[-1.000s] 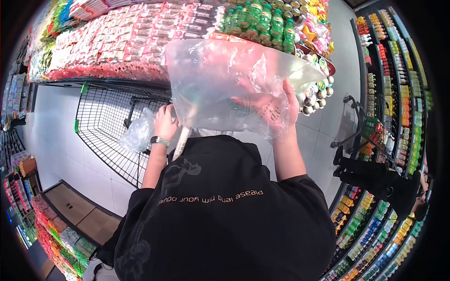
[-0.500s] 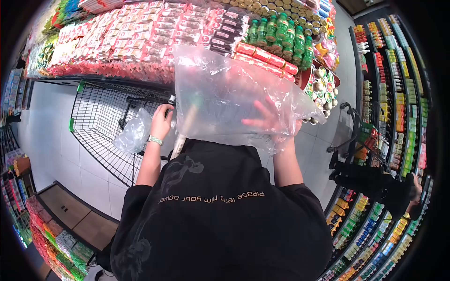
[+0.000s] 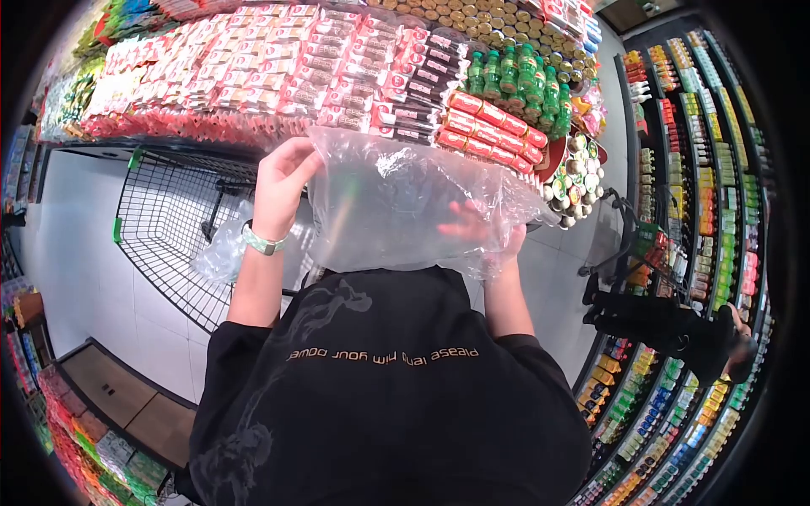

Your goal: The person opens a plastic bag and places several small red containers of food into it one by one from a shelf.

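- At the snack display [image 3: 253, 63], left hand [image 3: 285, 181] pinches the clear bag [image 3: 396, 211] by its corner, seemingly keeping it spread!
- Right hand [image 3: 511, 242], partly behind plastic: grip unclear!

The clear plastic bag [image 3: 405, 207] spans the gap between the left hand [image 3: 283, 181] and right hand [image 3: 504, 239], barring a straight pass there. Above its top edge, the red packs [image 3: 494, 126] lie unobstructed. A wire shopping cart [image 3: 156, 190] stands left; open tile floor [image 3: 547, 274] extends right.
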Available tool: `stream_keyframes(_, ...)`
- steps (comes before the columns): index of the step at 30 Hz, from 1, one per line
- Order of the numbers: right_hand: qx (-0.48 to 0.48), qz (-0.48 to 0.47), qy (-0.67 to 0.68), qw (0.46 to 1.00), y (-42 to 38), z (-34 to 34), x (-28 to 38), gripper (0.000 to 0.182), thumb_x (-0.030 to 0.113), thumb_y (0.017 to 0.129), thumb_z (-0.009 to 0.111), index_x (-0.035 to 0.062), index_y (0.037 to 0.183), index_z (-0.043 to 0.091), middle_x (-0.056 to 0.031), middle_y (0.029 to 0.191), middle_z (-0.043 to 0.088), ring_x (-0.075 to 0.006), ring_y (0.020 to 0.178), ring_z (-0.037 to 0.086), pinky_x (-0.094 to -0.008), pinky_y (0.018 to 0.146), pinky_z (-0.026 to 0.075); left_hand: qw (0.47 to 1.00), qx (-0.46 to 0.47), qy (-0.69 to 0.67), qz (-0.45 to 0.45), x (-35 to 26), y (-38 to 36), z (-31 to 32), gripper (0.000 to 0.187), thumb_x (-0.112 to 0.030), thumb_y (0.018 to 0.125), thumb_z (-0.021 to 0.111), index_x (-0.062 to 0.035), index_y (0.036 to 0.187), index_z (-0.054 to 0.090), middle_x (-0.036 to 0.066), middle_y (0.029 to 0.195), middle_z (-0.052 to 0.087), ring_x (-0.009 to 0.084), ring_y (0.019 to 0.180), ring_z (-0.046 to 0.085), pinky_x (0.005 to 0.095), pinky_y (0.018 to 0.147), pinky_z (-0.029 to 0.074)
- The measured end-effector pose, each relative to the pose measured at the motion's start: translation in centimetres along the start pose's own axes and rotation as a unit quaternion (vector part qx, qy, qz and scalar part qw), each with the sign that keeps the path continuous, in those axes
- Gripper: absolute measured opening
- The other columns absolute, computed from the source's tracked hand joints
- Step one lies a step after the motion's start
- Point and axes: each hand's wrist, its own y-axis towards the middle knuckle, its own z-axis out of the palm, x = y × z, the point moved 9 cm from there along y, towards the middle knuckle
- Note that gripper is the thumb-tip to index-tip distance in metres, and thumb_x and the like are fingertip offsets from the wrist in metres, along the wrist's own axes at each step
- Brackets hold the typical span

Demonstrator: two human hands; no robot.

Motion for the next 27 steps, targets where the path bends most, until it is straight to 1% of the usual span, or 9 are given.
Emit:
stream_keyframes(4, -0.100, -0.010, 0.169, 0.981, -0.4, -0.4, -0.5, 0.071, 0.050, 0.097, 0.035, 0.0026, 0.149, 0.041, -0.0271, 0.153, 0.039, -0.0641, 0.139, 0.024, -0.0584, 0.076, 0.060, 0.998, -0.019, -0.055, 0.006, -0.1, 0.1, -1.2, 0.010, -0.001, 0.094, 0.065, 0.0001, 0.104, 0.063, 0.003, 0.094, 0.068, 0.0108, 0.088, 0.065, 0.0271, 0.080, 0.051)
stream_keyframes(6, -0.161, -0.043, 0.155, 0.974, -1.9, -2.0, -0.3, 0.064, 0.046, 0.097, 0.036, 0.0032, 0.142, 0.049, -0.0245, 0.148, 0.045, -0.0598, 0.137, 0.030, -0.0597, 0.081, 0.052, 0.994, -0.035, -0.105, -0.023, 0.5, 0.1, -2.3, 0.012, 0.000, 0.094, 0.065, -0.0001, 0.106, 0.063, 0.004, 0.095, 0.069, 0.0114, 0.088, 0.065, 0.0268, 0.079, 0.052)
stream_keyframes(8, -0.225, -0.080, 0.073, 0.968, -3.6, -3.8, 0.3, 0.056, 0.045, 0.097, 0.039, 0.0068, 0.129, 0.065, -0.0195, 0.140, 0.057, -0.0479, 0.137, 0.043, -0.0766, 0.111, 0.024, 0.989, -0.046, -0.138, -0.031, 0.9, 0.1, -3.6, 0.015, 0.001, 0.094, 0.064, -0.0003, 0.108, 0.061, 0.006, 0.097, 0.069, 0.0124, 0.088, 0.066, 0.0261, 0.078, 0.053)
stream_keyframes(10, -0.252, -0.046, 0.142, 0.956, -3.4, -3.1, -0.3, 0.055, 0.040, 0.095, 0.039, 0.0038, 0.127, 0.065, -0.0190, 0.140, 0.057, -0.0484, 0.135, 0.044, -0.0745, 0.109, 0.031, 0.985, -0.049, -0.160, -0.038, 1.0, 0.1, -4.5, 0.018, 0.002, 0.093, 0.064, -0.0012, 0.111, 0.059, 0.006, 0.099, 0.068, 0.0125, 0.087, 0.066, 0.0260, 0.077, 0.053)
stream_keyframes(13, -0.425, -0.046, 0.039, 0.903, -4.7, -4.4, -0.5, 0.067, 0.039, 0.093, 0.039, -0.0056, 0.144, 0.038, -0.0204, 0.153, 0.039, -0.0585, 0.139, 0.027, -0.0503, 0.069, 0.054, 0.991, -0.034, -0.132, -0.003, -0.2, 0.1, -5.1, 0.026, 0.003, 0.092, 0.065, -0.0030, 0.115, 0.056, 0.006, 0.101, 0.065, 0.0127, 0.085, 0.064, 0.0249, 0.074, 0.052)
stream_keyframes(16, -0.424, -0.055, -0.009, 0.904, -5.1, -4.4, -0.5, 0.081, 0.038, 0.093, 0.039, -0.0084, 0.154, 0.016, -0.0225, 0.159, 0.030, -0.0628, 0.141, 0.019, -0.0368, 0.044, 0.062, 0.993, -0.024, -0.116, 0.004, -0.9, -0.1, -5.6, 0.031, 0.003, 0.090, 0.067, -0.0041, 0.117, 0.053, 0.005, 0.102, 0.063, 0.0122, 0.086, 0.063, 0.0244, 0.074, 0.050)
stream_keyframes(19, -0.248, -0.050, 0.112, 0.961, -2.5, -1.1, -1.7, 0.071, 0.037, 0.092, 0.041, -0.0082, 0.147, 0.033, -0.0252, 0.157, 0.032, -0.0603, 0.142, 0.022, -0.0460, 0.059, 0.063, 0.995, -0.010, -0.078, 0.061, -1.9, -0.3, -5.9, 0.035, 0.002, 0.091, 0.066, -0.0024, 0.123, 0.054, 0.005, 0.102, 0.064, 0.0115, 0.090, 0.062, 0.0244, 0.076, 0.049)
stream_keyframes(23, -0.244, -0.113, -0.054, 0.962, -2.5, -0.2, -1.5, 0.045, 0.036, 0.093, 0.043, 0.0020, 0.097, 0.073, -0.0215, 0.148, 0.048, -0.0530, 0.132, 0.044, -0.0724, 0.107, 0.037, 0.996, 0.002, -0.075, 0.047, -2.7, -0.1, -5.9, 0.041, -0.002, 0.093, 0.066, 0.0015, 0.132, 0.056, 0.006, 0.105, 0.067, 0.0111, 0.094, 0.063, 0.0250, 0.079, 0.049)
stream_keyframes(27, -0.277, -0.088, -0.108, 0.951, -3.2, 0.3, -0.8, 0.045, 0.033, 0.094, 0.043, -0.0005, 0.086, 0.072, -0.0274, 0.151, 0.042, -0.0553, 0.137, 0.038, -0.0700, 0.114, 0.028, 0.994, 0.037, -0.104, 0.012, -1.7, 0.3, -7.0, 0.028, -0.004, 0.091, 0.070, 0.0029, 0.118, 0.065, 0.005, 0.103, 0.069, 0.0112, 0.096, 0.062, 0.0249, 0.084, 0.048)
